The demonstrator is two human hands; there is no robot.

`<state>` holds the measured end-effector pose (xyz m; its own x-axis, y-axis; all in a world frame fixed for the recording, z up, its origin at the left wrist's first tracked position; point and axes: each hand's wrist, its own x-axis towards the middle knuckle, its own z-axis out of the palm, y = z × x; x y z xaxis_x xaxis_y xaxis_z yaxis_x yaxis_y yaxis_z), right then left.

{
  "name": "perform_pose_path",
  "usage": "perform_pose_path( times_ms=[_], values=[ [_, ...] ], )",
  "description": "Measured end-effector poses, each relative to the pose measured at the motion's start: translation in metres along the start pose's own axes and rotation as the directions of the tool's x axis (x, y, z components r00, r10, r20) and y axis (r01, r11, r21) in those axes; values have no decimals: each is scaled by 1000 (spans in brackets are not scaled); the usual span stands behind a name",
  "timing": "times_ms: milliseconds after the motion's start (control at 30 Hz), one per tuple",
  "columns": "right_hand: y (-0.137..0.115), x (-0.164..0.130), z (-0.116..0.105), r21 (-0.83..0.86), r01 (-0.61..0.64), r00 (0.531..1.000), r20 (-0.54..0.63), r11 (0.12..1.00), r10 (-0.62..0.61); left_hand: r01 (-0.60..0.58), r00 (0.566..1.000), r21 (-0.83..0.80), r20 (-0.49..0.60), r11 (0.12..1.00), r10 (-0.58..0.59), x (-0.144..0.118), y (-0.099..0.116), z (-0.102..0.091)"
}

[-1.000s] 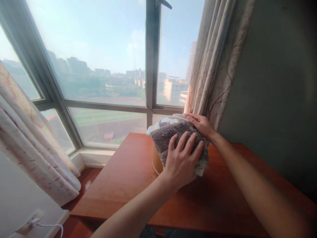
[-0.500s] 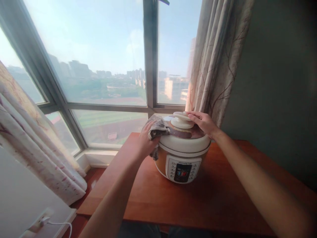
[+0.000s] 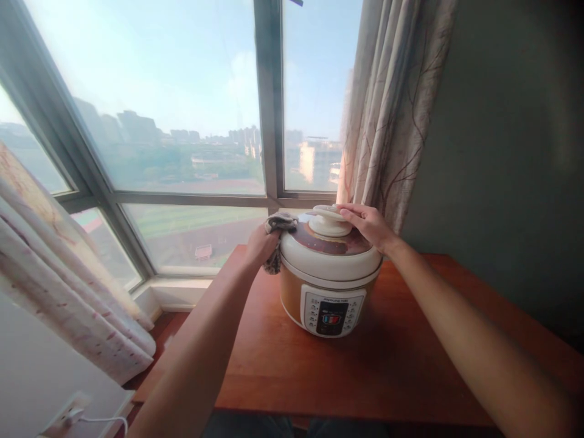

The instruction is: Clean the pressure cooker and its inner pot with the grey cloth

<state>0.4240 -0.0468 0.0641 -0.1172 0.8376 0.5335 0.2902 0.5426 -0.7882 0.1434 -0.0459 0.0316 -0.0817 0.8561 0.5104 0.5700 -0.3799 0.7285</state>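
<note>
Wiping cooker (image 3: pixel 329 274) lid, left rear. Left hand (image 3: pixel 260 245) clenched on cloth (image 3: pixel 278 234); right hand (image 3: pixel 370 224) spread flat, apparently steadying knob (image 3: pixel 329 219).

Curtain (image 3: pixel 387 134) close behind cooker (image 3: pixel 331 277)

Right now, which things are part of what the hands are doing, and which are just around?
In use:
left hand gripping the cloth against the cooker
right hand resting on the lid knob

Just around:
table
curtain
window
wall socket
</note>
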Motion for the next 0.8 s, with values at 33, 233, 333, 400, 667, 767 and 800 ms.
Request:
perform_pose_path(
  times_ms=[33, 233, 333, 400, 667, 767, 800],
  values=[
    [0, 0, 0, 0, 3, 1000, -1, 1000, -3, -4, 1000, 16, -3, 1000, 4, -7, 0, 0],
    [-2, -1, 2, 3, -8, 1000, -8, 1000, 8, -147, 971, -16, -191, 989, 141, -63, 2, 8],
    [-2, -1, 2, -7, -10, 1000, -6, 1000, 10, -228, 945, -54, -253, 972, 207, -92, 10, 16],
    [-1, 0, 2, -14, -4, 1000, -5, 1000, 4, -281, 933, -82, -256, 956, 252, -109, 20, 21],
    [0, 2, 0, -8, 1, 1000, 17, 1000, -1, -531, 835, 257, -4, 808, 550, -139, 67, 31],
    [1, 3, 0, 25, -7, 1000, 22, 1000, 7, -589, 800, 317, 96, 743, 592, -139, 81, 34],
    [2, 4, -1, 39, -16, 1000, 25, 999, 15, -599, 793, 327, 111, 731, 599, -139, 84, 36]
  ],
)
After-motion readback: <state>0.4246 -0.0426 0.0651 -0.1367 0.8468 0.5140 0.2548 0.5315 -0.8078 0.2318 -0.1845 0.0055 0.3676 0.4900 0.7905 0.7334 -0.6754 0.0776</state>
